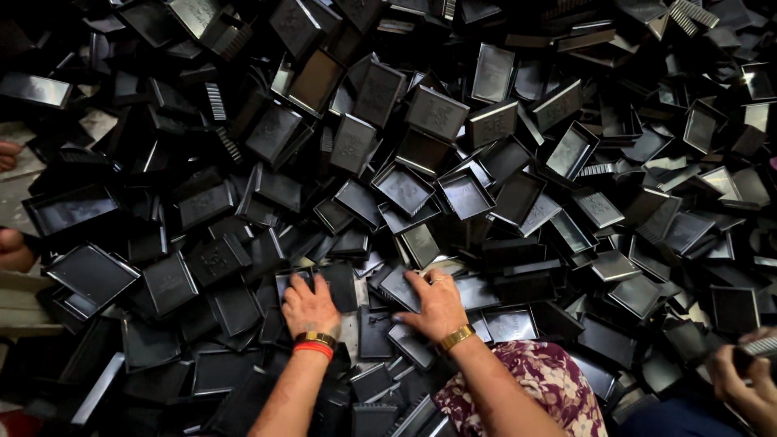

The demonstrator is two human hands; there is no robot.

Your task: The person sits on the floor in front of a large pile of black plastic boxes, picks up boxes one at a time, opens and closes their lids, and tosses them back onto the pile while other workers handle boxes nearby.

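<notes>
Black trays (402, 188) (heaped): left hand (307, 306), right hand (437, 303) flat, grip hidden.

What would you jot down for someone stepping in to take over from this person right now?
Left hand: palm down, fingers spread, flat on black plastic trays at the near edge of the pile; not gripping anything.
Right hand: also palm down, fingertips on a black tray beside it; no clear grip.
Things: a big heap of black plastic trays and lids covers the whole surface, jumbled at every angle.
Done: no sorted stack shows.
Left: the whole heap looks unsorted.
Nearby: another person's hand at the lower right holds a ribbed black piece.
</notes>
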